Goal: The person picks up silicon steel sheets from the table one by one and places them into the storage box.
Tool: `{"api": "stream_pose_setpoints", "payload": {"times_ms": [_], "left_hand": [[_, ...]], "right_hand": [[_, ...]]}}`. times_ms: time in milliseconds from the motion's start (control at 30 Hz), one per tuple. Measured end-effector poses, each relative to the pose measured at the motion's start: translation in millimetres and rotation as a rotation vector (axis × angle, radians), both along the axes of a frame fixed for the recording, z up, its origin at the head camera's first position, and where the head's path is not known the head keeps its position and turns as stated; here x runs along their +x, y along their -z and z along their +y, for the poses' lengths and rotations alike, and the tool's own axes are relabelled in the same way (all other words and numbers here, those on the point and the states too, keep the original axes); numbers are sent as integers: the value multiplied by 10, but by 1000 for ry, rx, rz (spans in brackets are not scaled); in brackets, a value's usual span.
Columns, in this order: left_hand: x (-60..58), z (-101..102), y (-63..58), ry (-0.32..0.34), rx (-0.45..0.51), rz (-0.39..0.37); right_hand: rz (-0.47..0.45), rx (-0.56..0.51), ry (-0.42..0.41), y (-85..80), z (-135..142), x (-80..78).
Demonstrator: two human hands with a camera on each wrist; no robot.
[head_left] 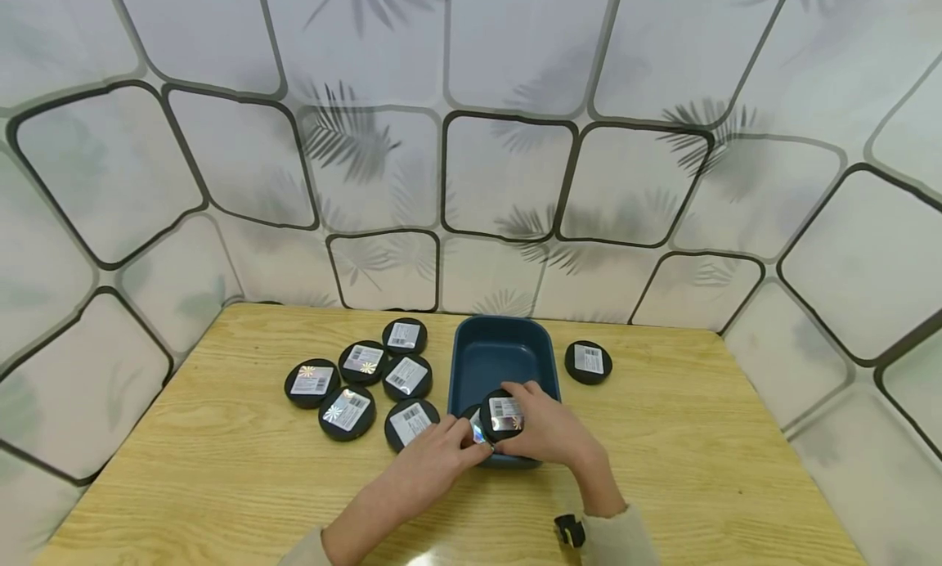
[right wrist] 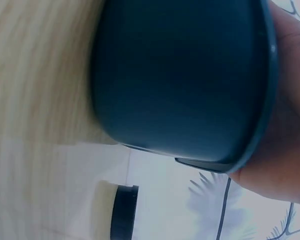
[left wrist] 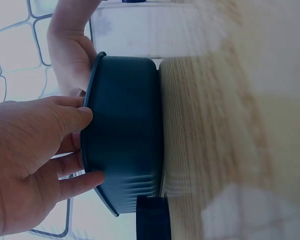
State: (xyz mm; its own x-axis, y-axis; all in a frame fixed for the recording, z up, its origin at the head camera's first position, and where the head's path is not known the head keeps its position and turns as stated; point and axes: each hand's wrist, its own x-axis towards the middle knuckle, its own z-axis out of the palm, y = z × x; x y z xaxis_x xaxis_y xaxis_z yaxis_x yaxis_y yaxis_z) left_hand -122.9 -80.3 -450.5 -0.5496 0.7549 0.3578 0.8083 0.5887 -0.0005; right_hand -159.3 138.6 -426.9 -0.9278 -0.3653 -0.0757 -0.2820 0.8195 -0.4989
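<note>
A dark blue rectangular plastic bin [head_left: 504, 330] stands upright on the table. Over its front part, my right hand [head_left: 548, 427] holds a flat round black container [head_left: 502, 415] with a white label, thumb and fingers at its edges. Another such container [head_left: 478, 428] sits partly under it, by the bin's near left side. My left hand [head_left: 434, 455] grips the bin's near left rim; in the left wrist view its thumb [left wrist: 82, 116] lies at the outer edge and other fingers go behind the rim. The right fingers are hidden by the bin in the right wrist view.
Several more round black containers with white labels lie left of the bin, one [head_left: 410, 424] close to the left hand. A single container [head_left: 588, 361] lies to its right. The wooden table [head_left: 684, 435] meets patterned walls behind. A small black object [head_left: 570, 531] is by the right sleeve.
</note>
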Motion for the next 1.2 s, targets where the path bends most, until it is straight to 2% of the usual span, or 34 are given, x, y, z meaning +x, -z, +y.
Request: {"api": "stream_pose_setpoints", "payload": {"times_ms": [133,400,733,900,1200], "left_hand": [[-12,9,-2,2,-1,25],[-23,10,-14,3,-5,12],[-16,-1,-12,4,0,37],[-7,1,-12,8,-6,27],[9,-3,-19,1,-18,-39]], "right_hand": [[21,18,-7,38,-1,-15],[20,23,-9,33,-16,-17],[10,16,-45,41,-7,-29],[-24,6,-40,30,6,-27],[-64,-27,-21,27,20,-34]]}}
